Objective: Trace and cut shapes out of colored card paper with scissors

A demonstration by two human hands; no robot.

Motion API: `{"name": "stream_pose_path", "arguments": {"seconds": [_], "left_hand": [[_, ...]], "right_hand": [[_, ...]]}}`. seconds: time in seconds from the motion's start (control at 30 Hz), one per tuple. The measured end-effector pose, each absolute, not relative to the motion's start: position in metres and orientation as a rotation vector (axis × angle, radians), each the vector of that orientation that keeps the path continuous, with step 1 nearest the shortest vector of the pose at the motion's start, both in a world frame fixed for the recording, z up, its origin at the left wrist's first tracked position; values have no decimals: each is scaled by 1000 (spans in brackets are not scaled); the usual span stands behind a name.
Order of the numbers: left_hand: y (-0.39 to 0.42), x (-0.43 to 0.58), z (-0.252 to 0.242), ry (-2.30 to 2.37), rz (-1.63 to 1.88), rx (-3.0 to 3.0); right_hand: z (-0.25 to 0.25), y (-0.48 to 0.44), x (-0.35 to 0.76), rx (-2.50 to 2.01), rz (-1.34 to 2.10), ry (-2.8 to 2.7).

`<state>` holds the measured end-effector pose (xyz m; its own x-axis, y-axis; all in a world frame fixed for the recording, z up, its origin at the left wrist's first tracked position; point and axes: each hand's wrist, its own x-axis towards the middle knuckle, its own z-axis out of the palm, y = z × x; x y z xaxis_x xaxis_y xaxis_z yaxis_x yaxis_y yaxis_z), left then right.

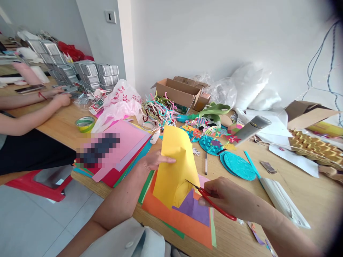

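My left hand (158, 160) grips a sheet of yellow paper (171, 153) by its left side, the index finger lying across its face. The sheet is raised and bent, with a rounded outline drawn near its lower corner. In my right hand (223, 192) is a pair of red-handled scissors (214, 204), fingers wrapped round the handles. The dark blade tips meet the yellow paper just above the drawn outline; whether they cut into it I cannot tell. Beneath lie an orange sheet (171, 217), a purple piece (191, 208) and green sheets, partly covered by the yellow one.
Stacked coloured paper (128, 139) lies at left beside a tape roll (85, 124). Behind are pipe cleaners (160, 110), a cardboard box (177, 92) and turquoise discs (239, 166). A grey bottle (253, 129) stands right. At far left, another person's hands (60, 98) handle small items.
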<state>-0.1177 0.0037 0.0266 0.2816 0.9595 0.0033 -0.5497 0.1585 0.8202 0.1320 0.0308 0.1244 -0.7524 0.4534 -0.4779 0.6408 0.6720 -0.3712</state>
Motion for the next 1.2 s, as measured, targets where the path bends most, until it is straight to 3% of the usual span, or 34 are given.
{"name": "stream_pose_path", "arguments": {"seconds": [0.53,1.2], "left_hand": [[7,-111,30,741,1328,995],[6,-109,31,671,1252,1006]], "right_hand": [[124,25,117,943,-422,2622],[118,38,117,813,-997,2510]]}}
